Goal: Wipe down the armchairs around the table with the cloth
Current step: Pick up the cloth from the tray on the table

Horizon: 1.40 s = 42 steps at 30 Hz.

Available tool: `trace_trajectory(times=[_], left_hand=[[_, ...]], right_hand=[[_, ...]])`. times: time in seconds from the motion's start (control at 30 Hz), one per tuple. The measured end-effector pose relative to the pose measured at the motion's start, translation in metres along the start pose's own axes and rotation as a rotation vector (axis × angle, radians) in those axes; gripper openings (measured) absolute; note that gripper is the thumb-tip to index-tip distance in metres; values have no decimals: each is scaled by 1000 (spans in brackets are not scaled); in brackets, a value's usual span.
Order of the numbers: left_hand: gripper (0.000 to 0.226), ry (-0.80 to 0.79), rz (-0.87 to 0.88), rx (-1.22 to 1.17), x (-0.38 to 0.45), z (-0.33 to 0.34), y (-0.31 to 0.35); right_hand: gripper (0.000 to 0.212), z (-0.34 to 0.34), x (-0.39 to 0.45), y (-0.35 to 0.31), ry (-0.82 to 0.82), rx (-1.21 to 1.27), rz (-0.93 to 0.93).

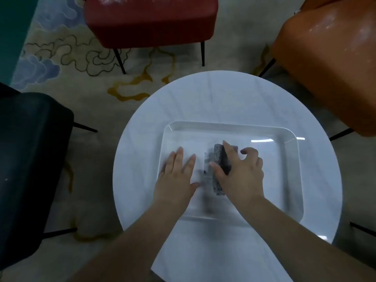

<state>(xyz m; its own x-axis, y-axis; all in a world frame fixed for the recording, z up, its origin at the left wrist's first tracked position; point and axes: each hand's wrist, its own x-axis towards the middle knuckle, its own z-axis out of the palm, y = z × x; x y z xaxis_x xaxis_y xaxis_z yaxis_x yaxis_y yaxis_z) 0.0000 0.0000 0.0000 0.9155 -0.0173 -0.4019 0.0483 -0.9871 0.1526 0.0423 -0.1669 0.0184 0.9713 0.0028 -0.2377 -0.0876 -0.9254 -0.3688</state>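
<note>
Bare forearms reach over a round white desk [142, 139], where the right hand [242, 174] curls its fingers [218, 167] round a folded grey cloth [218, 157] lying in a shallow, glossy white tray [289, 159]. Beside it the left hand [176, 176] lies flat, fingers straight and spread, steadying the tray's floor. Lifting the coarse-looking cloth cleanly, without dragging the slick tray, seems the job now. Around the desk wait three smooth, leather-like armchairs on thin black legs: red [150, 21], orange [329, 62] and dark [30, 149], over a patterned rug [67, 55].
</note>
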Motion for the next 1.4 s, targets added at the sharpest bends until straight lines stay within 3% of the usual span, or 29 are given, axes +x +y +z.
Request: trace_trajectory(times=[0.13,0.37,0.7,0.9,1.03,1.4], left_hand=[[78,42,3,17,2,6,-1],[77,53,7,-6,1,6,-2],[54,88,24,-61,-35,-33,-11],[52,176,-187,-134,-107,-59,-28],[51,196,-336,-184,-172,-60,-37],[50,281,-797,-353,-392,-36,-47]], right_hand=[[76,8,-2,7,-29,-54,-12],[71,11,0,8,-55,8,-35],[63,-29,1,20,-210,457,-44],[63,-68,-37,-14,-265,532,-212],[62,-75,-69,-49,-290,455,-354],[57,-62,-191,-132,-587,377,-710]])
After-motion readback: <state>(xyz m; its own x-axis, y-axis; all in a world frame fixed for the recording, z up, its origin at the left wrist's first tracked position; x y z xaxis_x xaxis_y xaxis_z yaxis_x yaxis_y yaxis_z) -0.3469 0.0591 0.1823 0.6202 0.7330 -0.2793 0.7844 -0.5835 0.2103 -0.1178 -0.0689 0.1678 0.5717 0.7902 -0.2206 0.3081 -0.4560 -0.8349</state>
